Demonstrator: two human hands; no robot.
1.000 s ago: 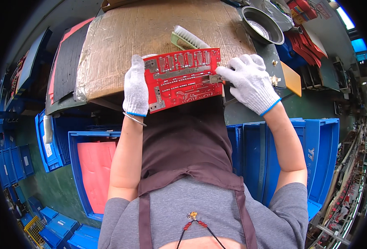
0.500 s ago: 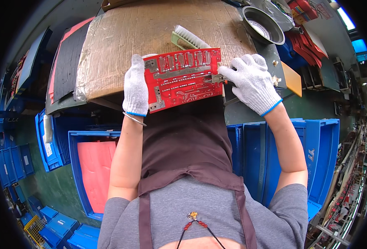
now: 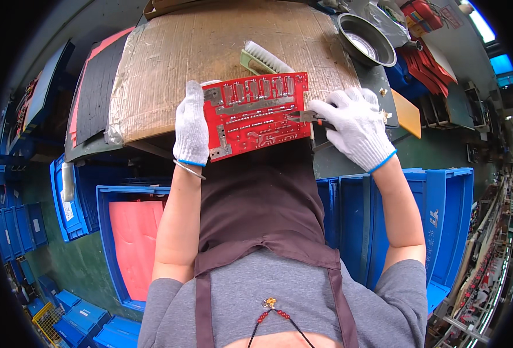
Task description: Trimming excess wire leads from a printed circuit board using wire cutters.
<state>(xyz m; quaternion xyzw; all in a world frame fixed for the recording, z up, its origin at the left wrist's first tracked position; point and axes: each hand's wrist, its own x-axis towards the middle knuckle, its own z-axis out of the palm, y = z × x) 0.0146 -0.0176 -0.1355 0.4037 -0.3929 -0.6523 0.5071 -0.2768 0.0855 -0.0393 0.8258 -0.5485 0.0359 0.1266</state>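
A red circuit board (image 3: 256, 116) with rows of solder and bare metal strips is held tilted above the front edge of the cardboard-covered table. My left hand (image 3: 191, 124), in a white knit glove, grips its left edge, with the fingers partly hidden behind it. In my right hand (image 3: 355, 124), gloved the same way, is a pair of cutting pliers (image 3: 308, 116). Their metal jaws lie over the right part of the board's face, and the handles mostly disappear inside my fingers. Just behind the board rests a brush (image 3: 262, 58) with white bristles and a pale green back.
Brown cardboard (image 3: 175, 64) covers the table. A round metal bowl (image 3: 365, 39) stands at its far right, near a red fire extinguisher (image 3: 421, 17). Blue crates (image 3: 355, 220) stand to my right; another blue crate (image 3: 108, 243) with pink sheets is at my left.
The board has dropped slightly toward me. My right hand and the pliers have also shifted a little nearer, with the jaws still over the board's right side.
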